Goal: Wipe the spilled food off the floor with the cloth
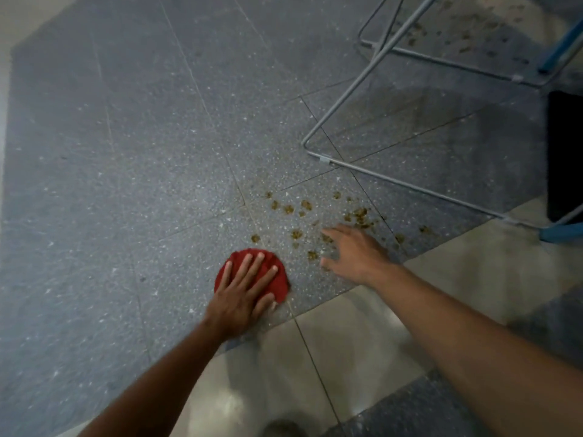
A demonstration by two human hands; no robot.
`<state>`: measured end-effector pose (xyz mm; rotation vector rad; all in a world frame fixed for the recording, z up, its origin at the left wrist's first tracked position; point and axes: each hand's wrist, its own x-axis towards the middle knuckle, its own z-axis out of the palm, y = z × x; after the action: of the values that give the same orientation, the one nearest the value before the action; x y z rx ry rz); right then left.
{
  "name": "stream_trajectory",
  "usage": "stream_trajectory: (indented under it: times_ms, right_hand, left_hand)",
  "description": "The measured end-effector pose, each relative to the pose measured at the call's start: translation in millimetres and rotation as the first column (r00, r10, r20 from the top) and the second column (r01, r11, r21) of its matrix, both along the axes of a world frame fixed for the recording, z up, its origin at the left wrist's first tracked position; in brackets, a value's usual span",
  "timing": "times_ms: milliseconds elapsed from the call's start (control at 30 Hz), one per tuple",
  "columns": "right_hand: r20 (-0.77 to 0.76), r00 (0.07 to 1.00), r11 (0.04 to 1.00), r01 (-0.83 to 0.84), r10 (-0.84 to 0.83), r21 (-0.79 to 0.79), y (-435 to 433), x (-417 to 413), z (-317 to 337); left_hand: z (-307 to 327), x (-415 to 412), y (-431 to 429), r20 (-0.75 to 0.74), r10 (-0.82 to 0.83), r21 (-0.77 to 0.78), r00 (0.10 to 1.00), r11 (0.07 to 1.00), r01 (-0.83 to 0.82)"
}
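A bunched red cloth [275, 280] lies on the grey speckled floor [126, 152]. My left hand [244, 287] presses flat on top of it, fingers spread. Brown spilled food [296, 212] is scattered in small clumps just beyond and to the right of the cloth. My right hand [353, 250] hovers open, blurred, over the right part of the spill with nothing in it. More food crumbs [467, 29] lie far away at the top right under the metal frame.
A thin grey metal frame [347, 99] with blue parts [561, 231] stands on the floor at the right, close beyond the spill. A dark object [564, 152] sits at the right edge. Pale beige tiles [347, 342] lie nearest to me.
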<state>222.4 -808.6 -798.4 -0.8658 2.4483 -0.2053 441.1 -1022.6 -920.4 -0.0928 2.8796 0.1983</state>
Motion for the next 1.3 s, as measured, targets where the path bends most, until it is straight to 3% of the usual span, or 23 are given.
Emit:
stream_trajectory:
  times_ms: [100,167,300,400,467,533,633,700,800,867,967,1100,1133,1233,1300]
  right_hand:
    - [-0.007,1.000,0.999,0.029,-0.029,-0.031,-1,-6,-2]
    - [0.000,0.999,0.999,0.034,-0.034,-0.038,3,-7,-3]
    - [0.015,0.997,0.997,0.071,-0.070,-0.044,11,-9,0]
    - [0.015,0.996,0.995,0.086,-0.086,-0.050,17,-13,-1]
    - [0.018,0.995,0.994,0.094,-0.093,-0.057,19,-12,-3]
    - [0.017,0.996,0.994,0.090,-0.089,-0.057,19,-8,-6]
    - [0.023,0.996,0.995,0.088,-0.087,-0.054,16,-1,-9]
    - [0.026,0.994,0.992,0.104,-0.102,-0.075,12,-3,-8]
    - [0.028,0.992,0.986,0.125,-0.123,-0.113,8,-17,-3]
    - [0.022,0.991,0.984,0.136,-0.134,-0.118,8,-24,-3]
    - [0.029,0.988,0.982,0.152,-0.150,-0.107,7,-27,-8]
    - [0.035,0.986,0.981,0.165,-0.163,-0.101,5,-21,-16]
    - [0.040,0.985,0.980,0.170,-0.167,-0.102,5,-21,-16]
    - [0.027,0.981,0.976,0.193,-0.191,-0.101,5,-31,-11]
    - [0.014,0.976,0.970,0.215,-0.215,-0.112,9,-42,-9]
  left_hand:
    - [4,-61,-11,0.041,0.255,0.008,0.966,0.967,-0.256]
    - [4,-79,6,0.071,0.316,0.028,0.946,0.948,-0.318]
    - [-5,-9,39,-0.039,0.072,0.092,0.997,0.993,-0.068]
    - [-8,27,8,-0.059,-0.120,0.095,0.991,0.988,0.125]
    - [-8,6,-20,-0.073,-0.063,0.061,0.995,0.996,0.067]
    - [-5,-38,-32,-0.056,0.104,0.032,0.993,0.994,-0.102]
    - [-9,-76,-8,-0.009,0.274,0.030,0.962,0.961,-0.274]
    - [-16,-57,13,-0.033,0.215,0.034,0.976,0.976,-0.214]
    - [-21,-1,11,-0.052,-0.037,0.065,0.998,0.997,0.040]
    - [-17,3,-18,-0.019,-0.070,0.075,0.997,0.995,0.071]
    - [-6,-52,-57,-0.001,0.110,0.016,0.994,0.994,-0.110]
    - [2,-137,-48,0.070,0.442,0.149,0.894,0.882,-0.448]
    - [2,-138,-36,0.065,0.434,0.175,0.898,0.881,-0.439]
    - [-6,-92,-15,-0.014,0.180,0.148,0.984,0.973,-0.176]
    - [-6,-68,-34,-0.001,0.079,0.146,0.997,0.986,-0.078]
